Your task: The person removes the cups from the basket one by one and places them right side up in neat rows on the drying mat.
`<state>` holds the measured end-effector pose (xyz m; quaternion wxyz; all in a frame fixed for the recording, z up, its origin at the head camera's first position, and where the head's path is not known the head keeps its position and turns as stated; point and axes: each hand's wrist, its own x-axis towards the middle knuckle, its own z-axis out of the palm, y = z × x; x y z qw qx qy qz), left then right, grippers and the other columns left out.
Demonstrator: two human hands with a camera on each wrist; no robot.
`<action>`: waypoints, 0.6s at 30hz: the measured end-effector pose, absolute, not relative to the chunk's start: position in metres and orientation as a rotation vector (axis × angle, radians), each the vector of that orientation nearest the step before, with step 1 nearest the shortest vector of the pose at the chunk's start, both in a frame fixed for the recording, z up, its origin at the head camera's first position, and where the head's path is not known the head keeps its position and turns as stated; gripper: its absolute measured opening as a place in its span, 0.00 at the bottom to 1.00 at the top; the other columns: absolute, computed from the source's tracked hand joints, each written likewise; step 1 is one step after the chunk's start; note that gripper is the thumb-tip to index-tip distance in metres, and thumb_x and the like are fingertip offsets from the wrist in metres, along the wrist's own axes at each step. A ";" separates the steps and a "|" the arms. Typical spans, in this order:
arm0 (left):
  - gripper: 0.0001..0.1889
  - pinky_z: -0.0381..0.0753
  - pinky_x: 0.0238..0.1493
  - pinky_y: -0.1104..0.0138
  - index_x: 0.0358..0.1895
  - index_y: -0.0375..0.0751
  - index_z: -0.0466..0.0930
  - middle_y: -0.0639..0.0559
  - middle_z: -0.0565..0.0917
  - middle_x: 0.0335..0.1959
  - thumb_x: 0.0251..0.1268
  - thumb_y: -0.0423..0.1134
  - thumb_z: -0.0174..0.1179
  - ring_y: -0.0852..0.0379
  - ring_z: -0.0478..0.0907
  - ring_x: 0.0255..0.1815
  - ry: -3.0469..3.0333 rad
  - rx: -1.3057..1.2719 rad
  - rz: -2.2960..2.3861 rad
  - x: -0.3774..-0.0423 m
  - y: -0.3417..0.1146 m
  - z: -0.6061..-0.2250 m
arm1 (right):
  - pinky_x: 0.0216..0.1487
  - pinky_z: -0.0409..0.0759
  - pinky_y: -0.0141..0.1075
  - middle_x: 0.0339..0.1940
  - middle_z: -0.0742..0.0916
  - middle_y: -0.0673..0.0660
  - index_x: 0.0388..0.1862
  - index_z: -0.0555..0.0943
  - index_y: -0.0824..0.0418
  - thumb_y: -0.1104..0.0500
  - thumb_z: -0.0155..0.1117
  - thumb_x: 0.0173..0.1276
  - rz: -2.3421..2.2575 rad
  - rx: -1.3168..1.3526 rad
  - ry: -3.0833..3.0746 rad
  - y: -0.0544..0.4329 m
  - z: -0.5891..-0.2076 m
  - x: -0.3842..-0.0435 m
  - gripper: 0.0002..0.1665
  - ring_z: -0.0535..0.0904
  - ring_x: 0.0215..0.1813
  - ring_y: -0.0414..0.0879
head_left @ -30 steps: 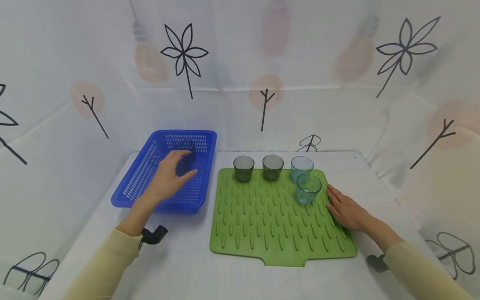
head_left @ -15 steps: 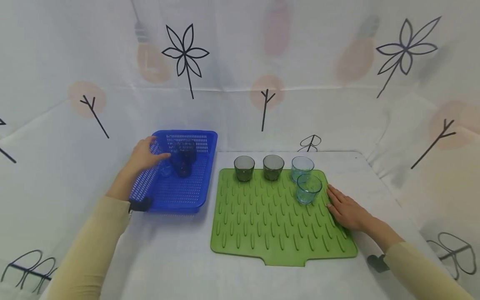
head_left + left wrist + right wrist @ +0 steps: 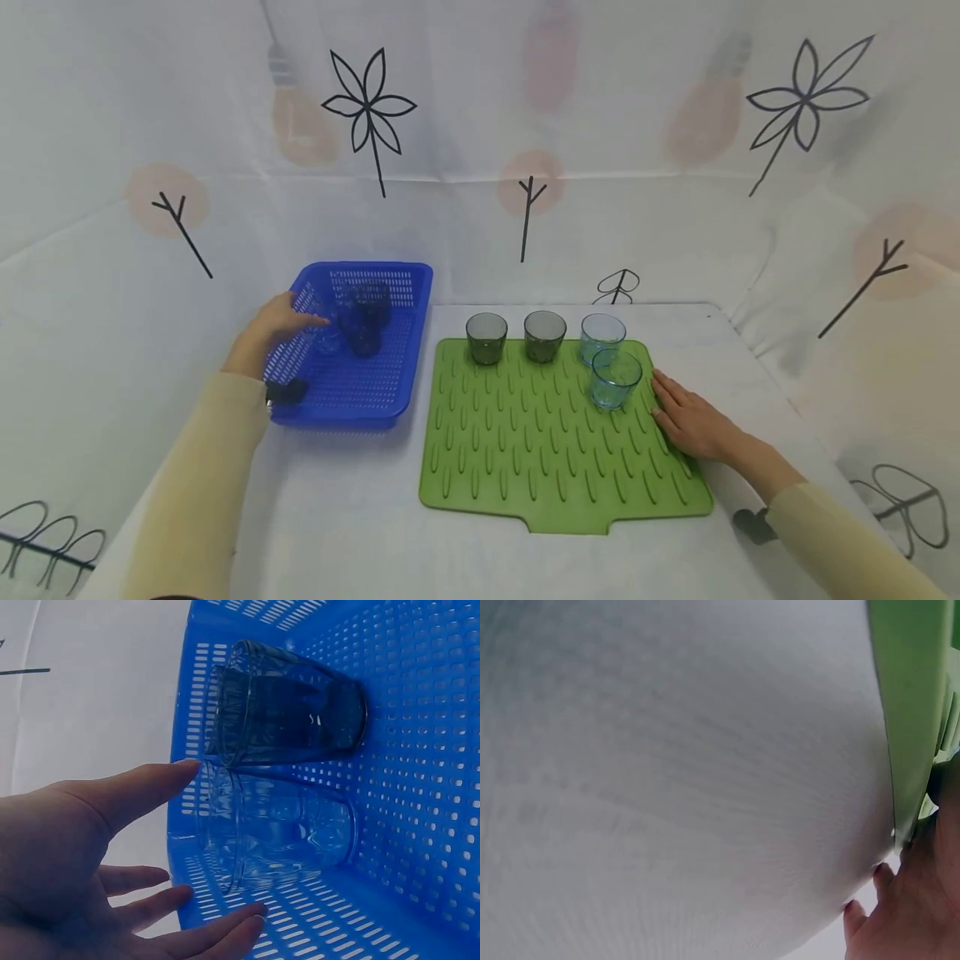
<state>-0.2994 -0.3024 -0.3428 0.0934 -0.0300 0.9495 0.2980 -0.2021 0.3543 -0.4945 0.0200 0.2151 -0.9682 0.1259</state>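
Note:
My left hand [image 3: 277,325] reaches over the left rim of the blue plastic basket [image 3: 408,367]. In the left wrist view its thumb and fingers are spread about the rim of a light blue glass [image 3: 292,825], not closed round it. A dark glass [image 3: 300,712] lies on its side next to that one. Other dark glasses [image 3: 363,337] sit in the basket, partly blurred together. My right hand [image 3: 693,423] rests with straight fingers on the right edge of the green drying mat [image 3: 555,450]; the right wrist view shows mostly tablecloth [image 3: 667,787] and the mat's edge.
Along the mat's back stand two grey glasses, a left one [image 3: 487,340] and a right one [image 3: 544,338]. Two light blue glasses, one rear [image 3: 602,329] and one front [image 3: 615,383], stand at its right. A patterned cloth [image 3: 465,125] hangs behind the table.
My left hand has moved left from above the basket's middle to its left side, then lower toward the light blue glass. My right hand stays put on the mat.

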 end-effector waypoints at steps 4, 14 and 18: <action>0.52 0.61 0.74 0.37 0.77 0.18 0.32 0.16 0.43 0.77 0.72 0.46 0.61 0.20 0.53 0.75 2.751 -0.097 0.956 -0.302 -0.303 -0.345 | 0.71 0.61 0.68 0.79 0.59 0.76 0.76 0.56 0.81 0.54 0.46 0.83 0.402 0.636 -3.046 0.351 -0.489 -0.202 0.36 0.57 0.77 0.74; 0.53 0.74 0.66 0.40 0.78 0.21 0.27 0.17 0.39 0.78 0.71 0.40 0.62 0.20 0.62 0.69 2.658 -0.108 1.058 -0.308 -0.302 -0.356 | 0.74 0.59 0.66 0.79 0.58 0.78 0.76 0.56 0.82 0.56 0.47 0.83 0.365 0.608 -3.125 0.346 -0.481 -0.198 0.36 0.55 0.78 0.74; 0.52 0.76 0.64 0.39 0.77 0.20 0.27 0.16 0.39 0.77 0.71 0.38 0.61 0.19 0.62 0.70 2.659 -0.114 1.026 -0.313 -0.303 -0.363 | 0.74 0.58 0.66 0.79 0.58 0.78 0.76 0.56 0.82 0.57 0.48 0.83 0.390 0.607 -3.125 0.344 -0.479 -0.197 0.36 0.55 0.78 0.74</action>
